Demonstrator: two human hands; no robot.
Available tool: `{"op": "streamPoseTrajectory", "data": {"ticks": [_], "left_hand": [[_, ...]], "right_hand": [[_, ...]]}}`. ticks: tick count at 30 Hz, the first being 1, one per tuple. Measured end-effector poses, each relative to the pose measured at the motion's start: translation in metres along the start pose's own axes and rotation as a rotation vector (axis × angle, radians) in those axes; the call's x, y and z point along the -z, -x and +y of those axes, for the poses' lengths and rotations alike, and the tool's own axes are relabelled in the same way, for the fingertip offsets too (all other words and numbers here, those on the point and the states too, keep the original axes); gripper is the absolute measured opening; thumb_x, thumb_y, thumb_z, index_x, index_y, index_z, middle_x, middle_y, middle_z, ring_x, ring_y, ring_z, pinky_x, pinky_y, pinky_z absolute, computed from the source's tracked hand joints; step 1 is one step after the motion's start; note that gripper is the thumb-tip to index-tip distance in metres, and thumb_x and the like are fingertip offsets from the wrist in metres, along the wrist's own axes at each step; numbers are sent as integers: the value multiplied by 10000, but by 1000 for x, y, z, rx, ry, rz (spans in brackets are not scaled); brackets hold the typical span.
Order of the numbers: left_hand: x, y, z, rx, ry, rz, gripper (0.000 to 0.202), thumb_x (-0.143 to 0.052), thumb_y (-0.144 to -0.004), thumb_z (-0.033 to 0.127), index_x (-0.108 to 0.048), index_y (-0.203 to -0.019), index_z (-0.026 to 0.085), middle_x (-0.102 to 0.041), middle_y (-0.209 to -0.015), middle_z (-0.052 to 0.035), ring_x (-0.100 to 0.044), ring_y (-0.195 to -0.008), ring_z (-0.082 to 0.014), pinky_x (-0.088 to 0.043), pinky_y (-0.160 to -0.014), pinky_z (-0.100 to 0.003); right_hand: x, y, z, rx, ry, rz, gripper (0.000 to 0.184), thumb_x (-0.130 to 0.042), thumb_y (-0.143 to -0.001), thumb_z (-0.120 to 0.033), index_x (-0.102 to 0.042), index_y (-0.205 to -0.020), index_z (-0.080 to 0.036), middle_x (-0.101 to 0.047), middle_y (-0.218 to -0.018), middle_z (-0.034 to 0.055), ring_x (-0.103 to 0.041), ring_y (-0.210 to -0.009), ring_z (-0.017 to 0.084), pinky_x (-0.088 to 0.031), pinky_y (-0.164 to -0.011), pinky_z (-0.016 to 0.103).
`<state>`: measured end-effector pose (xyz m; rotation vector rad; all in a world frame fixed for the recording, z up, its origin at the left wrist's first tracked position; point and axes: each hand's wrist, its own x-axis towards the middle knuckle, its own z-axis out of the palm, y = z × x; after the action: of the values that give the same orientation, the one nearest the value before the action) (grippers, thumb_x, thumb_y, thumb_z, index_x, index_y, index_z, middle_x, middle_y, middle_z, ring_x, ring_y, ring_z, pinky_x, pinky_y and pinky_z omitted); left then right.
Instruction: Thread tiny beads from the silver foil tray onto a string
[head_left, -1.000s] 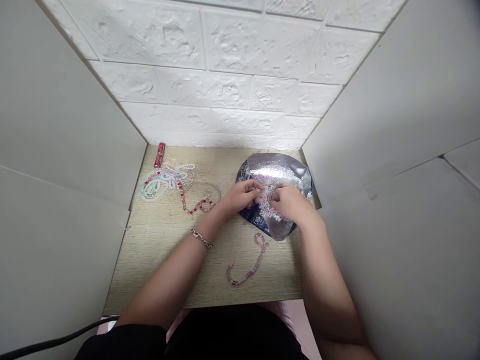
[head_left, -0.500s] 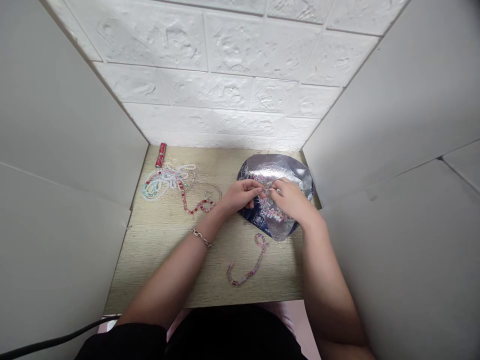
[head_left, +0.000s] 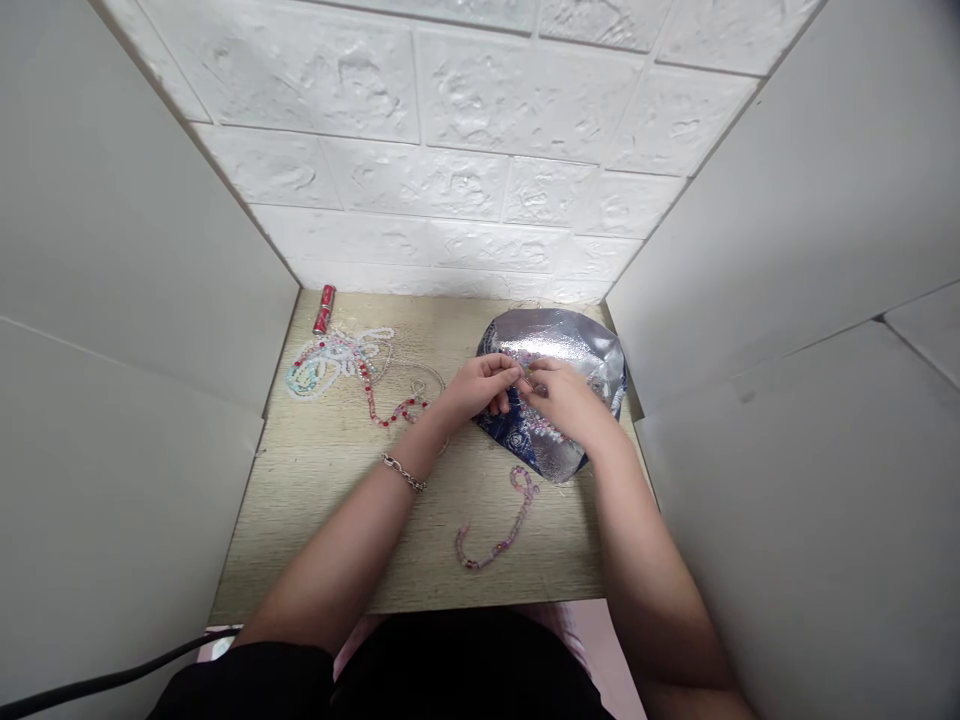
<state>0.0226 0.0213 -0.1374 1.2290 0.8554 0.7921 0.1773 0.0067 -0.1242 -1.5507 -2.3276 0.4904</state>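
Note:
My left hand (head_left: 484,388) is closed in a pinch between thumb and forefinger over the left part of a silver-lined bag (head_left: 551,328). Right against its fingertips, my right hand (head_left: 566,400) pinches too, its fingers bent. What lies between the fingertips is too small to make out. Under both hands, loose pink, white and clear beads (head_left: 551,432) are heaped on the bag's shiny lining, partly hidden by my right hand. A dark blue patterned part of the bag shows below my left hand. In front of the bag a curved strand of pink and purple beads (head_left: 517,525) lies on the table.
Left on the wooden table (head_left: 322,520) lie tangled white and pale blue bead strands (head_left: 330,370) and a red bead strand (head_left: 369,395). A small red cylinder pair (head_left: 324,310) stands behind them. Grey panels flank both sides; a white brick-patterned wall (head_left: 457,180) closes the back.
My right hand has moved left, so the fingertips of both hands now meet. The thin pale line between them earlier is no longer clearly visible. My left hand has barely moved.

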Motion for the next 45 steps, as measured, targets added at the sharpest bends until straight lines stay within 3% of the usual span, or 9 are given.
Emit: {"op": "streamPoseTrajectory", "data": {"ticks": [8,16,19,22,27,32,39,45], "left_hand": [[-3,-2,-4,-47,15,69,152,-521,-737,277,-457,-699,145,-352,-371,102,-311,-286,-14,-253,-320,-142],[-6,2,2,-62,-104,82,171,-508,-746,304,-469,-703,144,-373,-391,96,-323,-291,-15,-238,-313,-147],[-6,4,2,-65,-162,50,164,-503,-743,300,-492,-731,137,-378,-400,90,-341,-307,-20,-247,-318,-143],[-5,4,1,-51,-155,32,177,-501,-741,311,-484,-727,136,-385,-421,86,-350,-314,-22,-267,-323,-144],[-6,2,0,-49,-80,52,188,-479,-756,324,-434,-706,148,-424,-462,76,-351,-306,-24,-245,-320,-156],[-7,3,-1,-95,-173,135,208,-502,-736,353,-473,-742,148,-367,-454,86,-303,-331,-19,-220,-352,-164],[-5,2,-8,-158,-378,159,271,-506,-727,393,-562,-821,145,-433,-536,48,-343,-459,-42,-257,-446,-177],[-5,0,-10,-187,-377,161,292,-486,-741,412,-561,-832,145,-456,-577,34,-348,-492,-51,-265,-470,-185]], "right_hand": [[-4,-2,-4,11,42,16,209,-461,-730,-146,-526,-532,-159,-534,-803,64,-490,-765,156,-395,-670,291],[-10,-4,-2,1,43,17,137,-438,-721,-135,-532,-624,-158,-531,-884,87,-491,-834,176,-398,-753,322],[-10,-4,-3,-57,19,85,109,-395,-758,-183,-496,-728,-159,-509,-864,87,-473,-825,183,-387,-732,329],[-4,-4,-7,-134,-41,174,144,-320,-805,-220,-424,-716,-176,-480,-795,62,-451,-764,175,-366,-675,318],[10,-2,-12,-240,-342,257,266,-313,-834,-355,-414,-652,-190,-450,-642,4,-423,-631,135,-331,-587,273],[19,1,-8,-305,-675,217,163,-469,-763,-358,-507,-767,-200,-475,-627,-19,-420,-547,97,-316,-490,229],[18,3,-2,-382,-1139,43,166,-553,-720,-347,-517,-764,-191,-564,-846,13,-554,-708,95,-458,-648,248],[18,3,-3,-347,-1290,40,164,-572,-718,-331,-510,-776,-191,-581,-847,18,-568,-683,77,-468,-632,212]]}}
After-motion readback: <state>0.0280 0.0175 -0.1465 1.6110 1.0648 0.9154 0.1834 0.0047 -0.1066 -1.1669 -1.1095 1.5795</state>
